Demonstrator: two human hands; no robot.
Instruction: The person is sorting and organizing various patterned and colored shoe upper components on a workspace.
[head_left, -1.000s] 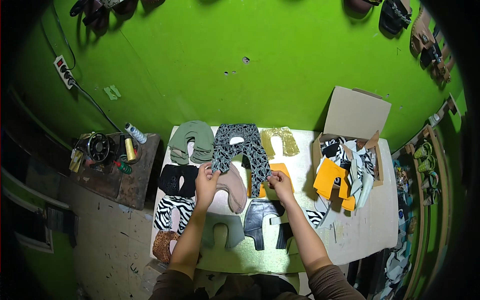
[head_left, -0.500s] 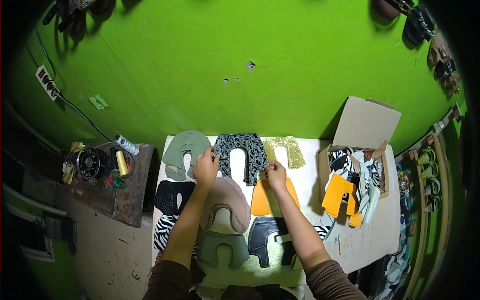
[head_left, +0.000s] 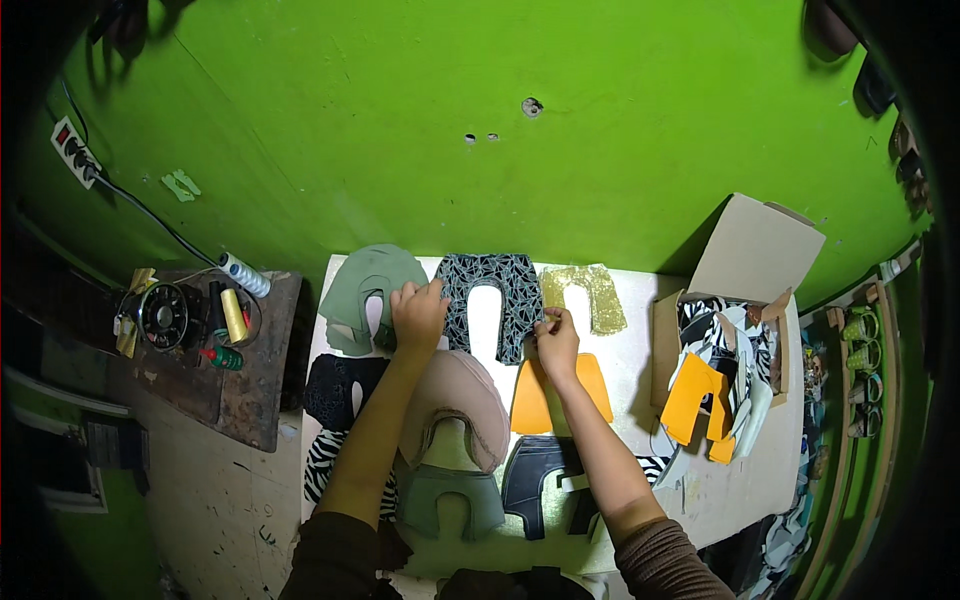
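Note:
A black U-shaped shoe upper piece [head_left: 515, 285] with a pale crisscross line pattern lies flat at the far middle of the table. My left hand [head_left: 420, 318] is at its left edge, fingers slightly apart and bent down, between it and a stack of green U-shaped pieces [head_left: 345, 285]. At its lower right leg my right hand [head_left: 558, 345] is closed, thumb and finger pinched at the edge. To the right lies a gold glittery U-shaped piece [head_left: 607, 300]. Below my right hand are orange pieces [head_left: 590, 385], and between my forearms sits a beige stack [head_left: 460, 385].
Nearer on the white table [head_left: 740, 495] lie dark green [head_left: 480, 490], black [head_left: 530, 470] and zebra-striped pieces [head_left: 322, 465]. An open cardboard box [head_left: 665, 345] of scraps stands right. Left, a wooden stand [head_left: 255, 390] holds thread spools [head_left: 243, 275]. Shoes hang on a rack [head_left: 860, 355].
The patterned piece lies flatter, its right leg less low. My left hand has shifted slightly up along its left edge, and my right hand stays by the right leg. The whole view has shifted slightly.

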